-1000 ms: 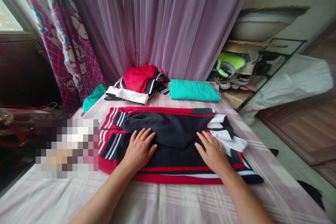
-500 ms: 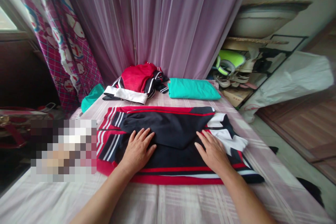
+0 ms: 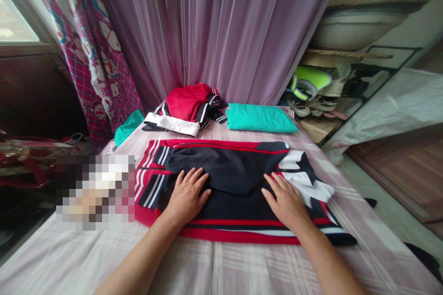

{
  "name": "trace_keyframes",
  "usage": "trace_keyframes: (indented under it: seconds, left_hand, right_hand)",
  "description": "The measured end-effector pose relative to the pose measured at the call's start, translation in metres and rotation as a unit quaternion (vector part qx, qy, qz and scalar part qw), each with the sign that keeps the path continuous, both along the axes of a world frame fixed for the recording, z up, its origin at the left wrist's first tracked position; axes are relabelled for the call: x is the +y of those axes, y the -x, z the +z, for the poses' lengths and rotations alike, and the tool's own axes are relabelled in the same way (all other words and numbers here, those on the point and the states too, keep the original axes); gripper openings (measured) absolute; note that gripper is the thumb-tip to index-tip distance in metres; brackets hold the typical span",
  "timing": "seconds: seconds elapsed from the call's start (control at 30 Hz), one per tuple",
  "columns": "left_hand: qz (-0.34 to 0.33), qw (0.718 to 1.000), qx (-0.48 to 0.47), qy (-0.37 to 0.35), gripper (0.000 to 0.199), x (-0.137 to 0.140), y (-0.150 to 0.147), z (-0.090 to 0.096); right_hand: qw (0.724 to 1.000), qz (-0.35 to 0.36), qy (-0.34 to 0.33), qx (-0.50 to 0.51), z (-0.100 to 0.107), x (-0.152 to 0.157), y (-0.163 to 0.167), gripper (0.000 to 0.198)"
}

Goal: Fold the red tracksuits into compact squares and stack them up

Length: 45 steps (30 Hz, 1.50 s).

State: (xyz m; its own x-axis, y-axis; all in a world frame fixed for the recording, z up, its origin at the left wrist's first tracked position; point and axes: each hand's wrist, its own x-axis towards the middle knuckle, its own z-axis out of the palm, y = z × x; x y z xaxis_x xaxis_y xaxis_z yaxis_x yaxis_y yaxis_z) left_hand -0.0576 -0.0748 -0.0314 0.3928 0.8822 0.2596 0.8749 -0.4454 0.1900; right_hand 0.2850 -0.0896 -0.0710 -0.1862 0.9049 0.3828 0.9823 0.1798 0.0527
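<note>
A dark garment with red edges (image 3: 235, 166) is laid out across the middle of a surface (image 3: 221, 267) that is covered by a pale plaid cloth. White-striped cuffs (image 3: 152, 191) are seen at its left end, white panels (image 3: 308, 186) are shown at its right end, and the near edge is lined by red, dark and white bands. A fold is formed across its centre, where the upper dark layer is brought to a blunt point between the hands. The left hand (image 3: 189, 196) is laid palm down on the left part of the garment, its fingers spread and its grip wide. The right hand (image 3: 284, 198) is placed likewise on the right part, near the white panels, and its grip is also held wide, with the fabric pressed under the fingers rather than pinched. Behind the garment, a crumpled heap of red and black clothing (image 3: 188, 103) is crossed in front by a white band (image 3: 175, 124); just to its right, a folded turquoise cloth (image 3: 261, 118) is set down. More turquoise fabric (image 3: 128, 128) is seen at the far left edge. The background is filled by a purple curtain (image 3: 224, 32), and on the right, shoes (image 3: 301, 108) are kept on a rack (image 3: 394, 48), beside which a white plastic bag (image 3: 391, 110) is seen
</note>
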Motion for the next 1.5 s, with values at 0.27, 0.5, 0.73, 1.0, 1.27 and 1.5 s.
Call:
trace_keyframes:
  seconds: [0.27,0.5,0.73,1.0,1.27,1.5]
  left_hand:
    - [0.006,1.0,0.014,0.021,0.047,-0.001,-0.002,0.006]
    - [0.009,1.0,0.003,0.023,0.047,-0.001,-0.003,0.007]
    - [0.007,0.999,-0.01,0.043,0.045,-0.003,-0.004,0.011]
    - [0.032,0.997,-0.075,-0.011,0.037,0.003,0.032,0.036]
    - [0.208,0.972,-0.051,0.1,0.046,0.004,0.114,0.058]
    - [0.188,0.965,-0.042,0.179,0.046,0.006,0.155,0.057]
  right_hand:
    - [1.0,0.001,0.0,0.002,-0.001,0.001,-0.001,0.047]
    - [1.0,0.0,0.002,0.006,-0.003,0.002,-0.002,0.047]
    - [1.0,-0.004,0.003,0.009,-0.002,0.002,-0.001,0.047]
    - [0.999,-0.022,-0.016,0.022,0.004,-0.001,0.011,0.047]
    - [0.999,-0.03,-0.005,0.033,0.009,-0.002,0.014,0.046]
    - [0.999,-0.032,0.003,0.024,0.01,-0.002,0.014,0.048]
